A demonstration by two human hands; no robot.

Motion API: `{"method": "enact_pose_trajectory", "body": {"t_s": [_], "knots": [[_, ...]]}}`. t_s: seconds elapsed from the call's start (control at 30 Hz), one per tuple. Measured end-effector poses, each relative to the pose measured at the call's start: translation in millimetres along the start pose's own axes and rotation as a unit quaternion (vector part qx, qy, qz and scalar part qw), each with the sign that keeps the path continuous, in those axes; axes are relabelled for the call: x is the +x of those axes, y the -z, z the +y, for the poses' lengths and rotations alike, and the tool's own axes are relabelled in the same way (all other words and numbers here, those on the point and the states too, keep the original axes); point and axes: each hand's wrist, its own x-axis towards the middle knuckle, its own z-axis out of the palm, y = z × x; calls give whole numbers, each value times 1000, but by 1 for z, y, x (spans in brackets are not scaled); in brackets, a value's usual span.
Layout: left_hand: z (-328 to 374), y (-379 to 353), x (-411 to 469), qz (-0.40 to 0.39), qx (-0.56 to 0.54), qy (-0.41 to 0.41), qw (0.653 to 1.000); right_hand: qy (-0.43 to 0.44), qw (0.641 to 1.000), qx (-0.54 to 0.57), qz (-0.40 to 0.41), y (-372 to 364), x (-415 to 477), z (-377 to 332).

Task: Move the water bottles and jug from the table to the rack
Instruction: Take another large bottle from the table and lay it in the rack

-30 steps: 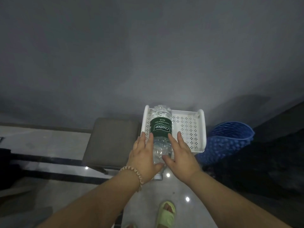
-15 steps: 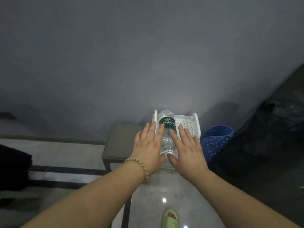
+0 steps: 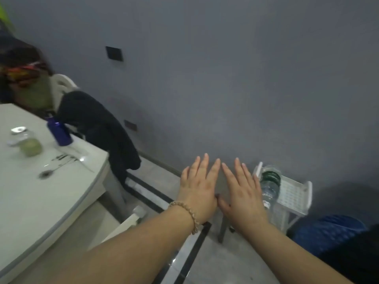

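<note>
Hands (image 3: 221, 193) now off bottle (image 3: 270, 186), chair (image 3: 98, 124) beside table (image 3: 41, 197).

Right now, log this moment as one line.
clear bottle: lying on white rack | left hand: open | right hand: open | blue bottle: on table

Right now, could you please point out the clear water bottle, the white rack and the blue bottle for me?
clear water bottle (image 3: 270, 178), head view, on its green label.
white rack (image 3: 293, 193), head view, on its perforated tray floor.
blue bottle (image 3: 59, 132), head view, on its body, standing on the table.
</note>
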Motion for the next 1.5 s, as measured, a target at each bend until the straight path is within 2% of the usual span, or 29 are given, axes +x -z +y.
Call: {"method": "enact_pose_trajectory", "body": {"t_s": [0.27,0.43,0.6,0.73,0.97,1.13,1.33,1.5], "knots": [[-82,88,-143,89,36,139,986,160,976,149,-18,17,-51,-165],[-144,152,-228,130,43,203,970,228,958,170,-26,35,-79,-279],[-216,193,-322,156,54,250,954,258,949,176,-37,25,-117,-399],[-293,210,-413,141,42,289,946,257,948,180,-57,-1,-165,-511],[-417,267,-553,125,87,294,944,264,941,205,-57,-25,-231,-675],[-477,294,-588,139,110,299,938,282,950,123,-43,-23,-230,-733],[-543,309,-601,129,90,313,937,284,951,116,-38,-50,-209,-798],[-623,310,-590,110,97,286,947,260,957,122,-25,-97,-177,-850]]}}
